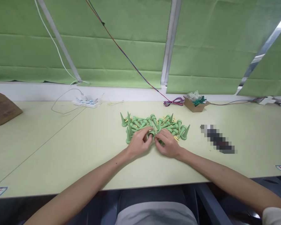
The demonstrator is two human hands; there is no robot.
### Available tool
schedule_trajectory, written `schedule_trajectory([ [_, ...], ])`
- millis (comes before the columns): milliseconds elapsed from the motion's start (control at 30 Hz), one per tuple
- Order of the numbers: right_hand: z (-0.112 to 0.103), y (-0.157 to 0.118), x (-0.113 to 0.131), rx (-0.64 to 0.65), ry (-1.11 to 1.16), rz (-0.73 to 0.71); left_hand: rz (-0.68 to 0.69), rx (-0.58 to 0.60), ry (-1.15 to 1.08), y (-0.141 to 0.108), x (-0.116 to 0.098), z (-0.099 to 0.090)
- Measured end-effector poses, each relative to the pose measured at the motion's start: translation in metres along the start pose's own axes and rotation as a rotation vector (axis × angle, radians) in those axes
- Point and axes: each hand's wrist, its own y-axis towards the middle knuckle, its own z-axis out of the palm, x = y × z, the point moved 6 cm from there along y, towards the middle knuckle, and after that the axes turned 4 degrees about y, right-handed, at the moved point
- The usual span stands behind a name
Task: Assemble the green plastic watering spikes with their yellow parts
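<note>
Several green plastic cones (pixel 143 123) with wide caps lie in a pile on the pale table (pixel 84 156), and some of them stand upright at its left and right ends. Small yellow pieces (pixel 176 138) show among and behind them. My left hand (pixel 140 142) is at the near edge of the pile, its thumb and fingers curled round a green cone's cap (pixel 151 133). Close beside it on the right, my right hand (pixel 166 142) has its fingertips pinched together; what they hold is too small to make out.
A cardboard box (pixel 194 106) with plastic wrap and green material stands at the back, beside coiled wires (pixel 174 102). A power strip (pixel 89 102) is back left, a brown bag (pixel 2 109) far left. A blurred dark object (pixel 219 139) lies on the right.
</note>
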Motion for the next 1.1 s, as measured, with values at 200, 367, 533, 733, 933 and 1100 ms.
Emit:
schedule_trajectory([
  [200, -0.004, 0.0, -0.003, -0.015, 0.015, 0.055, 0.006, 0.181, 0.011, 0.001, 0.001, 0.005],
  [367, -0.005, 0.002, -0.005, -0.037, 0.023, 0.096, 0.001, 0.292, 0.067, -0.001, 0.001, 0.011],
  [533, -0.005, 0.003, -0.005, -0.056, 0.04, 0.132, 0.012, 0.31, 0.05, 0.0, 0.001, 0.015],
  [733, -0.005, 0.002, -0.007, -0.072, 0.037, 0.157, 0.01, 0.298, -0.067, 0.003, 0.004, 0.017],
  [933, -0.006, 0.002, -0.011, -0.103, 0.051, 0.199, -0.182, 0.268, -0.16, 0.002, 0.017, 0.019],
  [1100, -0.008, 0.002, -0.012, -0.121, 0.066, 0.24, -0.331, 0.338, -0.446, -0.002, 0.02, 0.026],
])
